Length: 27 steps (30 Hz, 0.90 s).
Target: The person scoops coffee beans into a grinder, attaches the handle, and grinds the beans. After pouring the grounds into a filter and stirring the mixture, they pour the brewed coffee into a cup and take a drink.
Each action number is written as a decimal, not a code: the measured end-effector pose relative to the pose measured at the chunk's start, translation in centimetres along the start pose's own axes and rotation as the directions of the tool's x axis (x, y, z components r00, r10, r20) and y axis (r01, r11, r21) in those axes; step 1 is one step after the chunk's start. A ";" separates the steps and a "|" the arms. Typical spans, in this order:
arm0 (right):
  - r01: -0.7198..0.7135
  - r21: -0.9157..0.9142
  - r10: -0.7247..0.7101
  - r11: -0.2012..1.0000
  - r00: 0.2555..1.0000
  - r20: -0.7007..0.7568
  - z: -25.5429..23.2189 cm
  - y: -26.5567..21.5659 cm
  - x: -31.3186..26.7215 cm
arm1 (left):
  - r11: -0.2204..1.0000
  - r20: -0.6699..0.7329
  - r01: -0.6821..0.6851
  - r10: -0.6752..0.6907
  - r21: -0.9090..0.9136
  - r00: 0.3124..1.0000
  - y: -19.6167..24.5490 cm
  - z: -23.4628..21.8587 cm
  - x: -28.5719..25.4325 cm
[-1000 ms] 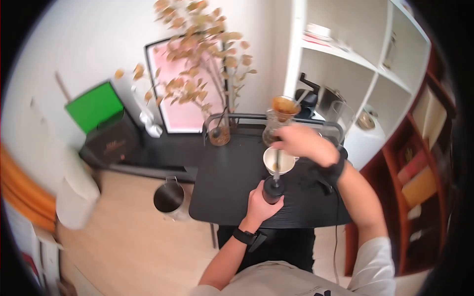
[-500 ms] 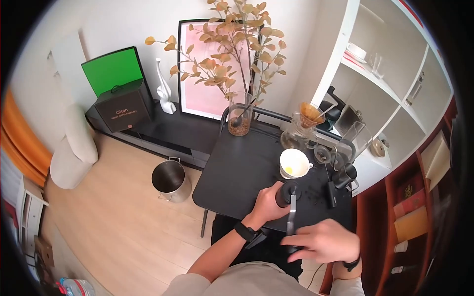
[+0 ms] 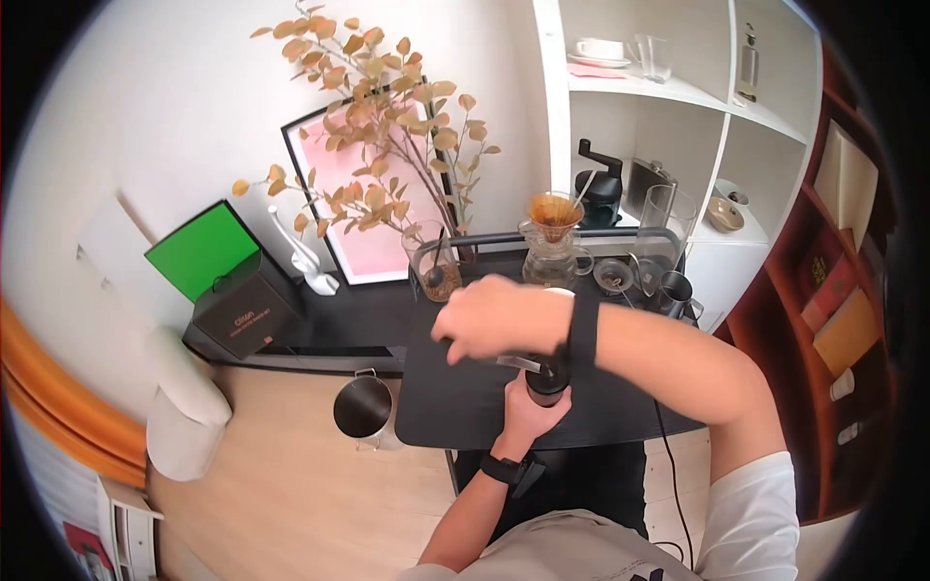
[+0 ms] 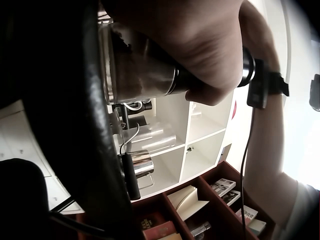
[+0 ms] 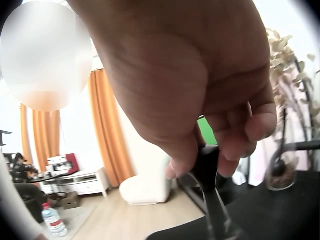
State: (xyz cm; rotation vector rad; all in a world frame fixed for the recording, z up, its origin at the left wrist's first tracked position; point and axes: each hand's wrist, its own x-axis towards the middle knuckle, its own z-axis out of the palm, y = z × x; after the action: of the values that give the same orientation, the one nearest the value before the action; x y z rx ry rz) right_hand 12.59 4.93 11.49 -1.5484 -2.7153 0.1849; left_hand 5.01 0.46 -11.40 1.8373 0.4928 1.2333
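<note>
Gripping grinder (image 3: 546, 383), my left hand (image 3: 530, 418) curled round; my right hand (image 3: 506, 318) pinches crank knob (image 5: 206, 164). Carafe (image 3: 552, 263) stands beyond.

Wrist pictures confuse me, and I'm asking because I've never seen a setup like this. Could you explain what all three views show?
There is no machine here: a person works bare-handed. The wide picture is taken from the head, looking forward and down. The other two are taken from the left and right wrists, so each shows one hand up close, with the room behind it. The left hand grips a dark cylinder that looks like a hand coffee grinder; the right hand holds the knob of its metal crank in its fingers. On the black table stand a glass pot with a dripper on top, a glass of brown beans and a metal pitcher.
</note>
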 end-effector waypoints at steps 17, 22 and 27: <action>-0.156 0.084 0.149 0.984 0.985 0.089 0.0 -7.2 -21.4 | 0.998 -0.012 -0.045 0.045 -0.034 0.999 2.0 -0.5 0.8; 0.096 0.089 -0.078 0.991 0.981 -0.179 3.9 -10.8 -15.2 | 0.999 0.030 -0.034 0.034 -0.019 0.999 1.6 -0.4 0.4; 0.193 0.106 -0.172 0.975 0.968 -0.180 4.1 -7.0 -5.7 | 0.981 -0.053 0.152 -0.146 0.123 0.988 -2.6 3.3 -1.9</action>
State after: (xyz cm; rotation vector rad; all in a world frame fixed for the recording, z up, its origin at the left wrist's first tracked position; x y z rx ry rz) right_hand 9.20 -3.95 8.47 -1.2141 -2.6384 0.2021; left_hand 7.48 -0.80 -15.09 1.8446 0.7350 1.1653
